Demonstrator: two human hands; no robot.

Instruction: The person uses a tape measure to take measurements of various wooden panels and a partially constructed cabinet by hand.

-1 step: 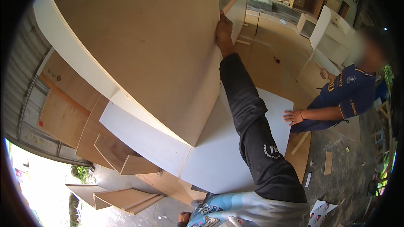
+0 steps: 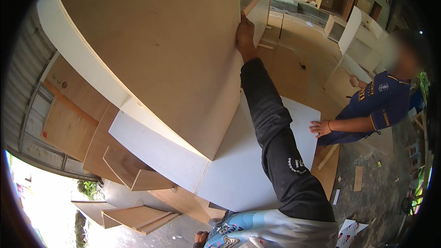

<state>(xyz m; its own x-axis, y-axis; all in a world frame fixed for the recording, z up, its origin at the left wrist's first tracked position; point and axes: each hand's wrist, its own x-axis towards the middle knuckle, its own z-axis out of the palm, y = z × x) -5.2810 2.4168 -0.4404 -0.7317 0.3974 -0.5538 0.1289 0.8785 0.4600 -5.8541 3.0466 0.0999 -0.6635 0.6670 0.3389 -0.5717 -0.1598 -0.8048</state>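
Note:
My right hand grips the right edge of a large brown plywood panel, its arm stretched far forward in a black sleeve. The panel is the face of a big box-like piece with a pale curved side. It stands on a white board that lies in front of me. Low by my body, my left hand has its fingers curled in; whether anything is in them is hidden. A co-worker's hand rests flat on the white board's right edge.
The co-worker stands at the right in a dark blue shirt. Wooden panels lean against the left wall, with more brown boards low at the left. A white cabinet piece stands at the far right. Scraps lie on the floor.

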